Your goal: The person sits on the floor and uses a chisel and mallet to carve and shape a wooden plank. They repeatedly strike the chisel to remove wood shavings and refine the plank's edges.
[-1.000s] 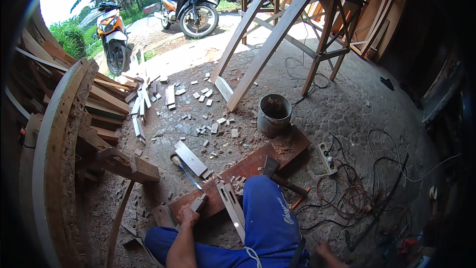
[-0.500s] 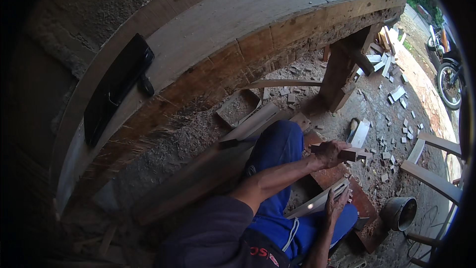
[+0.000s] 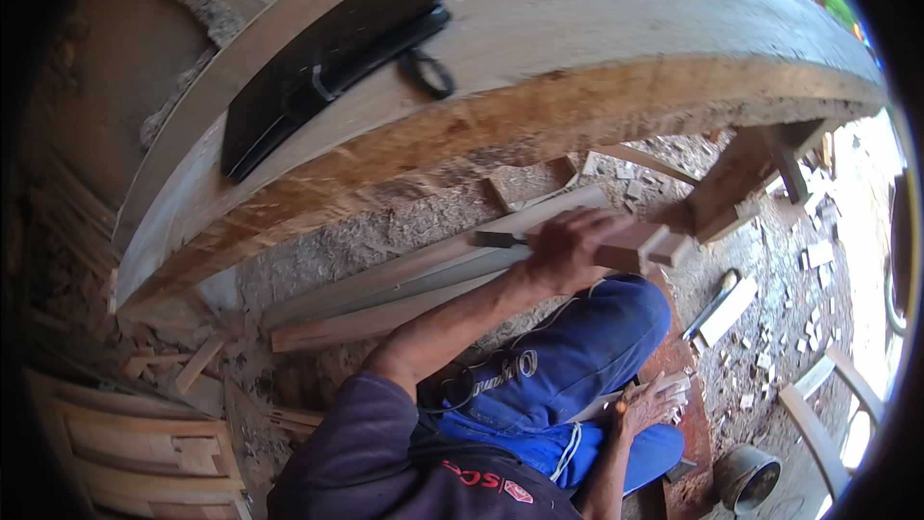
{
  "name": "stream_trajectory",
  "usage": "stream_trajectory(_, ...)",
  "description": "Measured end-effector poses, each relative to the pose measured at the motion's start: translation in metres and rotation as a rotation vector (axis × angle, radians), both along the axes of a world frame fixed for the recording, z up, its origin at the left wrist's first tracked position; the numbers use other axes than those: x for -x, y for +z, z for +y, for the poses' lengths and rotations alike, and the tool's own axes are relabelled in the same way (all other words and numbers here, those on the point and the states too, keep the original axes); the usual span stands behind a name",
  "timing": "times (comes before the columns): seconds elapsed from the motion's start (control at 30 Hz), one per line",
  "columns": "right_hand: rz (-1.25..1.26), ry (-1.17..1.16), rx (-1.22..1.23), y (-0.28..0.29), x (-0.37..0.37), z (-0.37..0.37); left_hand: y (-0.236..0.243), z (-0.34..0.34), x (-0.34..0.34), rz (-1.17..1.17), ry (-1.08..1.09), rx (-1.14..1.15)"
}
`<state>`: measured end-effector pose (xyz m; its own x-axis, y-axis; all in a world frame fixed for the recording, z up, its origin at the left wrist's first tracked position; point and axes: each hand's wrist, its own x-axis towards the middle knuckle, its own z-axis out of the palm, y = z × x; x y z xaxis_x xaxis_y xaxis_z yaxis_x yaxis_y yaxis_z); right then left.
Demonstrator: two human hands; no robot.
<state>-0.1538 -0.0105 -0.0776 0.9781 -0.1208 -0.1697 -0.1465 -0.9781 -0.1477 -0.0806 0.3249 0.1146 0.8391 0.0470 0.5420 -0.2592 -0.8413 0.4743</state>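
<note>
My left hand [image 3: 575,248] is closed round a squared wooden block [image 3: 630,247] with a narrower stepped end, raised above my left knee. Lower down, my right hand [image 3: 649,406] lies over the end of a pale wooden piece [image 3: 604,405] across my lap, its fingers holding that end. In the earlier frame this piece shows a slot along its edge; now the hand covers most of that. A dark flat-ended tool [image 3: 499,239] appears just left of my left hand, over the planks; the hand hides its other end.
A thick curved workbench [image 3: 539,14] spans the top, with a black case [image 3: 332,67] on it. Long planks [image 3: 404,299] lie beside my leg. Wood offcuts and shavings cover the floor. A metal pot [image 3: 748,479] and a wooden frame [image 3: 813,424] stand at the right.
My view has swung, so the bench and planks sit differently. My left hand has moved with the block away from my right hand, toward the planks. My right hand stays on the pale piece.
</note>
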Motion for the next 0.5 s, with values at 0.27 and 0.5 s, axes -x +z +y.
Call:
stream_trajectory(0.27, -0.165, 0.581, -0.598, -0.01, -0.108, 0.115, -0.035, 0.064, 0.03, 0.363, 0.215, 0.031)
stream_trajectory(0.5, -0.185, 1.228, -0.306, -0.049, -0.142, 0.247, -0.004, 0.058, -0.003, 0.206, 0.115, -0.522)
